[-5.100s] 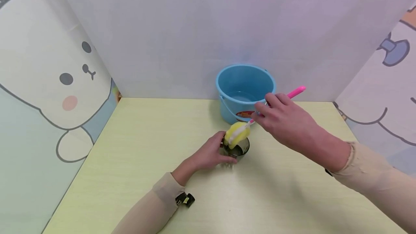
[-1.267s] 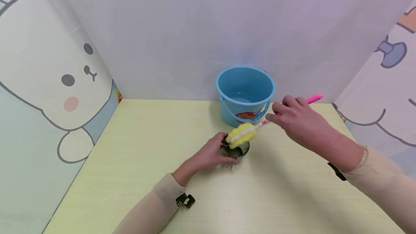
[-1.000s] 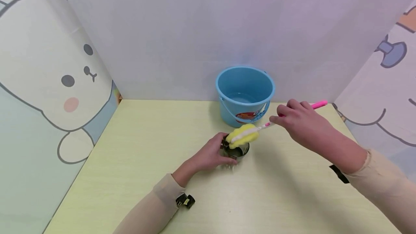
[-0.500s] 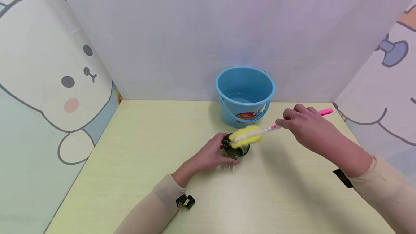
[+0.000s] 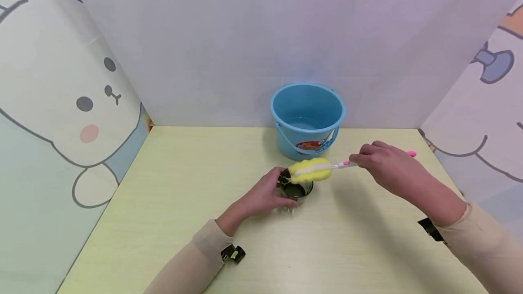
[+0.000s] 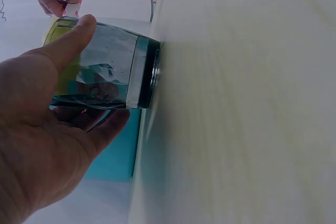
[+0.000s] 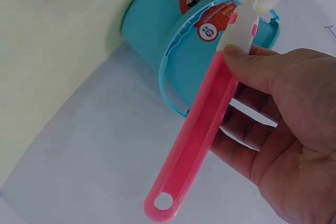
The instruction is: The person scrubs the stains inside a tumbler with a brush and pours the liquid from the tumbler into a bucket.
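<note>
My left hand (image 5: pixel 267 194) grips a dark, see-through drinking glass (image 5: pixel 301 191) that stands upright on the table, mouth up. In the left wrist view the thumb lies along one side of the glass (image 6: pixel 107 59) and the fingers go round the other. My right hand (image 5: pixel 394 171) holds a sponge cup brush (image 5: pixel 312 170) by its pink handle (image 7: pixel 197 135), thumb pressed near the white neck. The brush's yellow and white sponge head lies almost level across the top of the glass, overlapping its rim in the head view.
Just behind the glass stands a light blue bucket (image 5: pixel 291 143) with its handle hanging down in front. The pale yellow table (image 5: pixel 196 171) meets a whitish back wall (image 5: pixel 204 58). Side panels with cartoon animals (image 5: pixel 53 117) flank it.
My right hand has moved right and lower, swinging the brush from a steep slant to nearly level. The sponge head has shifted slightly right. My left hand and the glass have stayed put.
</note>
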Demonstrator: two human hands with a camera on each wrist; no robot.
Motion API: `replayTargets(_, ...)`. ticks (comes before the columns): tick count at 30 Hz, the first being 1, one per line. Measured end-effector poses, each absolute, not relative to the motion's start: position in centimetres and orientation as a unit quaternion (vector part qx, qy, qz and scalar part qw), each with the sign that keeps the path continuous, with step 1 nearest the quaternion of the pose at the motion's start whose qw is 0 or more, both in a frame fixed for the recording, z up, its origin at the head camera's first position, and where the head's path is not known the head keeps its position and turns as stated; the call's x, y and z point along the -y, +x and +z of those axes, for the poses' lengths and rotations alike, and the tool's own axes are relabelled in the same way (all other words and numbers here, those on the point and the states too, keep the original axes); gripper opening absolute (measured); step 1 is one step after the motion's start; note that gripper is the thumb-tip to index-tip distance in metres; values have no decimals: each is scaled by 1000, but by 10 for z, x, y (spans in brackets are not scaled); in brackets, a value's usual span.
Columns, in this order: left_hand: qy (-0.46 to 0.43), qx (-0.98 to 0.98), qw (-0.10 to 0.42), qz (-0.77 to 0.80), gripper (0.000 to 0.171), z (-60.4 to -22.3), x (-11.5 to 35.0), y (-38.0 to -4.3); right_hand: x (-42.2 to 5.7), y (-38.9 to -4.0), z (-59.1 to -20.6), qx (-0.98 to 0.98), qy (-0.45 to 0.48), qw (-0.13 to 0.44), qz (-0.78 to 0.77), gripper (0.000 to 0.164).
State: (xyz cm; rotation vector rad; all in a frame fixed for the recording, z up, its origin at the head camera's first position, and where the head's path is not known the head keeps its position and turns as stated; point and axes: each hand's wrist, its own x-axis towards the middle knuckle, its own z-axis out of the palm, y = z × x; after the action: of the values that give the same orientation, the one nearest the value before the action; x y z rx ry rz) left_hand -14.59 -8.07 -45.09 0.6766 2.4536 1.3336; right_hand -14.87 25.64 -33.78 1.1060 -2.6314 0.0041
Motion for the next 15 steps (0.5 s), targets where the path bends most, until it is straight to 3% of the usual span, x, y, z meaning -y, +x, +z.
replayTargets(15, 226, -847, 134, 463, 96, -450, 81, -144, -262, -145, -350, 935, 332, 119, 42, 34)
